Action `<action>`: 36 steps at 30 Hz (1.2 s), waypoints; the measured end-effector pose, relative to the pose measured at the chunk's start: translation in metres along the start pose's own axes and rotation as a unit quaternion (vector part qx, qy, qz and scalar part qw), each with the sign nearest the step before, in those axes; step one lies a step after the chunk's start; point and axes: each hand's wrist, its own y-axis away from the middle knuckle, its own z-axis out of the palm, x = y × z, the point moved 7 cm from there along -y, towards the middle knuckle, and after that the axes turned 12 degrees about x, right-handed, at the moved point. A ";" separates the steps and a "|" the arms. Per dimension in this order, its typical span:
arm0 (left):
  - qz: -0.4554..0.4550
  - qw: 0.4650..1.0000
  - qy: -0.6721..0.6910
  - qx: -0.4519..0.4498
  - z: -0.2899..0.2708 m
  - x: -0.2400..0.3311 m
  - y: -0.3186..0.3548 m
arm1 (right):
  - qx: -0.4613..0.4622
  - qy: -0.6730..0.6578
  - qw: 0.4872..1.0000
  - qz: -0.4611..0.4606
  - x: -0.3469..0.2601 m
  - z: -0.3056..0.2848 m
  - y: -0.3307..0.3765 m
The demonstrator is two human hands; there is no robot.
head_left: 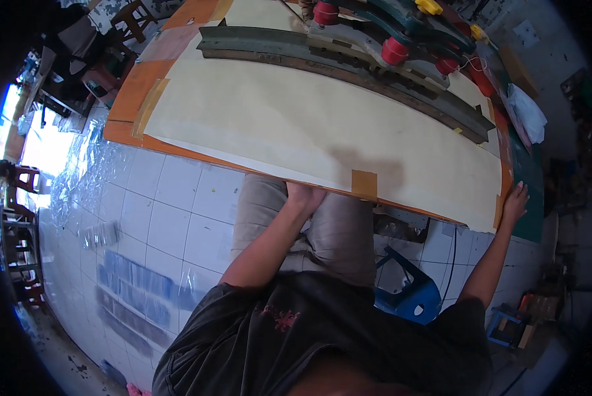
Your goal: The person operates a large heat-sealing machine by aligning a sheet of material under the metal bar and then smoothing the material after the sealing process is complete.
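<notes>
The left hand point(304, 195) is at the near edge of the orange tabletop point(125, 111), fingers hidden beneath; the right hand point(515, 202) is at its right edge, fingers partly visible. Neither grip can be determined. The cream sheet point(269, 112) lies on the tabletop, partly covered by a metal rail point(263, 43).

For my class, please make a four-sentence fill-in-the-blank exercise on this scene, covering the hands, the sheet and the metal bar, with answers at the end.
1. The right hand is at the ____ (left/right) side of the tabletop.
2. The left hand is partly hidden under its ____ (near/far) edge.
3. The cream sheet passes ____ (over/under) the long metal bar.
4. The tape patch is ____ (lighter/darker) than the sheet.

Answers: right; near; under; darker.
</notes>
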 end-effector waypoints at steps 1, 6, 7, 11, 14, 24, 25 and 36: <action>-0.002 0.999 0.002 -0.033 0.004 0.001 -0.001 | 0.003 0.007 1.000 0.003 -0.001 -0.002 0.001; -0.031 0.997 0.066 -0.029 0.005 -0.001 -0.004 | -0.004 -0.004 1.000 0.007 -0.006 -0.007 0.004; -0.031 0.997 0.060 -0.021 0.004 -0.001 -0.004 | -0.006 0.000 1.000 0.008 -0.006 -0.008 0.004; -0.041 0.996 0.080 0.015 0.004 -0.002 -0.004 | -0.004 -0.010 1.000 0.015 -0.006 -0.008 0.003; -0.039 0.996 0.070 0.044 -0.001 -0.003 -0.003 | -0.011 -0.018 1.000 0.021 -0.003 -0.008 0.003; -0.040 0.993 0.071 0.086 -0.005 -0.002 -0.004 | -0.016 -0.023 0.999 0.039 0.005 -0.002 0.000; -0.032 0.992 0.061 0.102 -0.005 -0.002 -0.003 | -0.015 -0.018 0.999 0.046 0.006 -0.002 0.000; 0.004 0.975 -0.010 0.221 0.014 0.002 0.005 | -0.018 -0.040 0.998 0.047 0.007 -0.002 0.000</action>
